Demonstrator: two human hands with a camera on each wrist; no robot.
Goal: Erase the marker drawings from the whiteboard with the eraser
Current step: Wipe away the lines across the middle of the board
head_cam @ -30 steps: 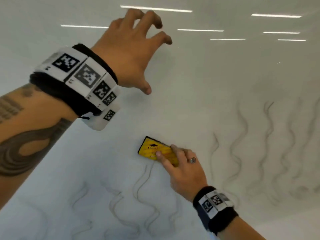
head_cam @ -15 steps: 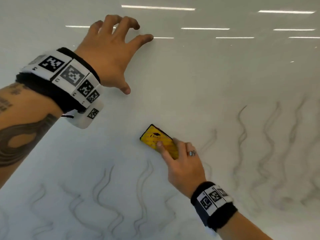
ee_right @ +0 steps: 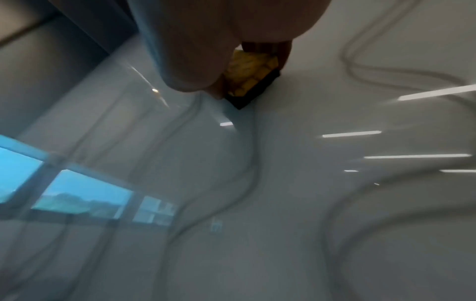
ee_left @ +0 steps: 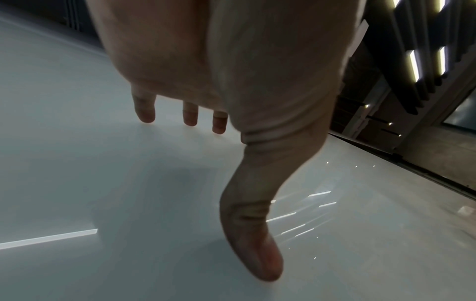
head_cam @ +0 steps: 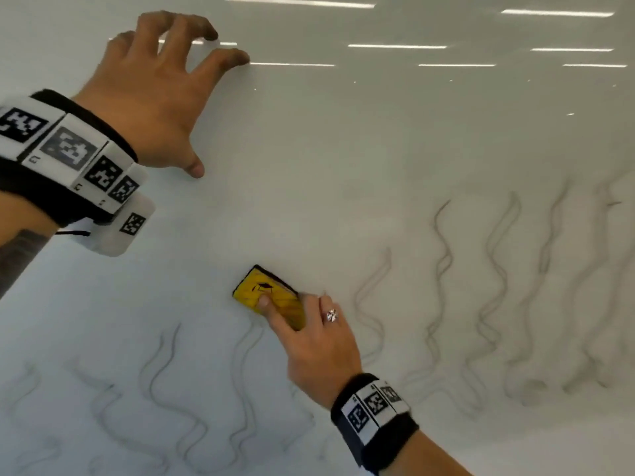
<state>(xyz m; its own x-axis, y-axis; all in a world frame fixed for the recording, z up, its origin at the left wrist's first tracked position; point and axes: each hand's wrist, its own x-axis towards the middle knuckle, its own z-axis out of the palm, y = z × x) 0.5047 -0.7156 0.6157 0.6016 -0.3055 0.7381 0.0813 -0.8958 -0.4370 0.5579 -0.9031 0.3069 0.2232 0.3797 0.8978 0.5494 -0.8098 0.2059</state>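
Glossy white fills almost the whole scene: a whiteboard (head_cam: pixel 378 159) seen from a camera on the person's head, with thin bright ceiling-light reflections (head_cam: pixel 395 46) streaked across its upper part. A yellow eraser (head_cam: pixel 266 293) with a black underside lies flat against the board near the middle, tilted so one corner points up and to the left. The right hand (head_cam: pixel 319 348) holds it, thumb on the near edge, forefinger laid along the yellow top, the other fingers wrapped over its far edge; a ring (head_cam: pixel 332 316) sits on one finger. In the blurred right wrist view the eraser (ee_right: pixel 249 81) shows as a yellow block with a black base touching the board, gripped between thumb and fingers. Faint grey wavy marker lines (head_cam: pixel 494 286) run up the board to the right of the eraser, and more (head_cam: pixel 165 389) lie below and to its left. The area above the eraser carries no lines. The left hand (head_cam: pixel 151 97) is well apart from the eraser, at the upper left, fingers spread and bent, holding nothing. In the left wrist view its fingertips (ee_left: pixel 146 116) and thumb (ee_left: pixel 257 244) reach down to the board; whether they touch it cannot be told for certain. Both wrists wear black bands with black-and-white square code tags (head_cam: pixel 68 149).
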